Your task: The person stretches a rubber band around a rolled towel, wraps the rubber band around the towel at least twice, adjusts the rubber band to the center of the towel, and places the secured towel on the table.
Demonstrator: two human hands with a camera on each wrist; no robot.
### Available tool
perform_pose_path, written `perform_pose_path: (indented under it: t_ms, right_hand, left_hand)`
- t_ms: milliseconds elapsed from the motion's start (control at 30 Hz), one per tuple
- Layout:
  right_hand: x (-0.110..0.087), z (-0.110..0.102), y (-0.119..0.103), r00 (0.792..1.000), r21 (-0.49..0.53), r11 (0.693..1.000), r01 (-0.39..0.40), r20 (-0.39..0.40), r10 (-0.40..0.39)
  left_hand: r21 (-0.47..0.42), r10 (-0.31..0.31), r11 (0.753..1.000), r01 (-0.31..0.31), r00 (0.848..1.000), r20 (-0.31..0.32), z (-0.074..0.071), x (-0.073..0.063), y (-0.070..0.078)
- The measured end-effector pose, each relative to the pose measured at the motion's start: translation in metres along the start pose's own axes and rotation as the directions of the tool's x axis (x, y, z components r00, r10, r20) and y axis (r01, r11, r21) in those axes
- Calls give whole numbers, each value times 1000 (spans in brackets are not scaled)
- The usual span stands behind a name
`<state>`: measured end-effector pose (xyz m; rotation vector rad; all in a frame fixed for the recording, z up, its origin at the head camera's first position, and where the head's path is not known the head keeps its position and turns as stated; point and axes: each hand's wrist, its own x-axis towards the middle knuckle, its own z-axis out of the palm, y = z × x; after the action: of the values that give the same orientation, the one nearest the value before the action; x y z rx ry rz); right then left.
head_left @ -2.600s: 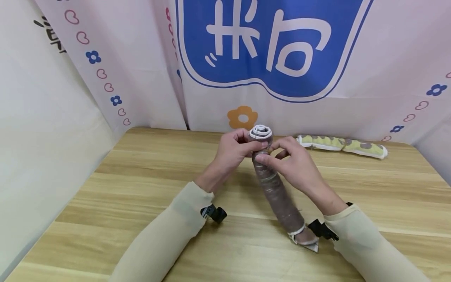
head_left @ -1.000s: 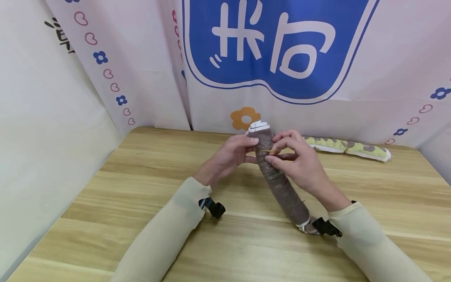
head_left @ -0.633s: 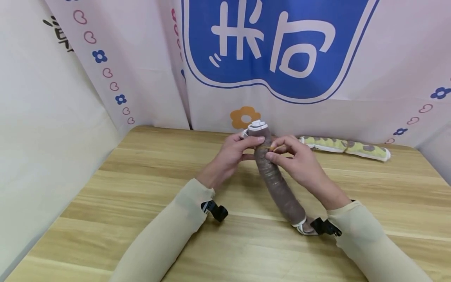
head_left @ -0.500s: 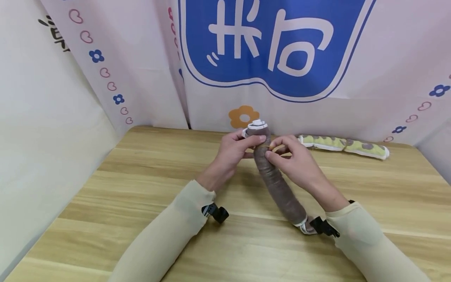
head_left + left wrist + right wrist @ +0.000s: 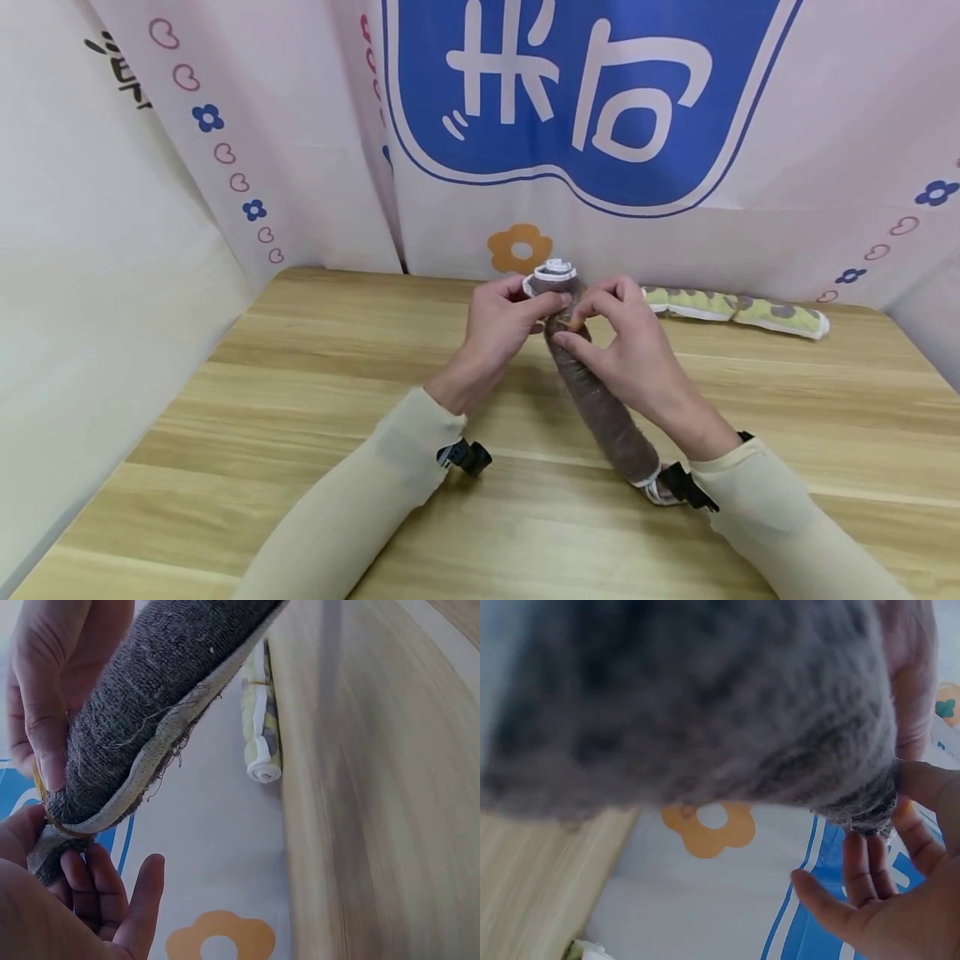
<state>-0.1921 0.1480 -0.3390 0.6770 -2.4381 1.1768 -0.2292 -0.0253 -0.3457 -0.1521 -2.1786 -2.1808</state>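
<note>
A brown rolled towel (image 5: 603, 412) with white edging leans over the table, its upper end raised and its lower end near the right forearm. Just below that upper end, my left hand (image 5: 497, 327) grips the roll between thumb and fingers. A thin yellowish rubber band (image 5: 66, 828) circles the towel there, where the cloth is squeezed narrow in the left wrist view. My right hand (image 5: 628, 350) pinches at the band with thumb and index finger, close to the left thumb. The towel hides much of the fingers in the right wrist view.
A second rolled towel (image 5: 776, 313), yellow with grey spots and tied at its middle, lies along the back right of the wooden table (image 5: 300, 467). Behind the table hangs a printed curtain (image 5: 450, 225). Each wrist carries a small black camera.
The right fingers, earlier drawing the band out from the towel, are now pressed in at it. The towel's upper end has bent toward the viewer and is squeezed narrower below its white-edged end.
</note>
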Motion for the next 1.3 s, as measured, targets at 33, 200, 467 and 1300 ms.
perform_pose_path:
  t_ms: [33,200,467,1300]
  right_hand:
    - [-1,1,1,999,-13,999,47,-11,-47]
    - [-3,6,5,973,-38,972,230,-9,-231]
    - [-7,14,7,978,-111,973,202,-38,-207]
    - [3,-8,8,914,473,787,-396,288,287]
  left_hand:
    - [16,10,1000,-10,1000,-10,0,0,0]
    - [60,62,997,-58,996,-71,2,1,2]
    - [53,69,997,-64,994,-87,-4,4,1]
    - [-251,-25,961,117,939,344,-25,20,-7]
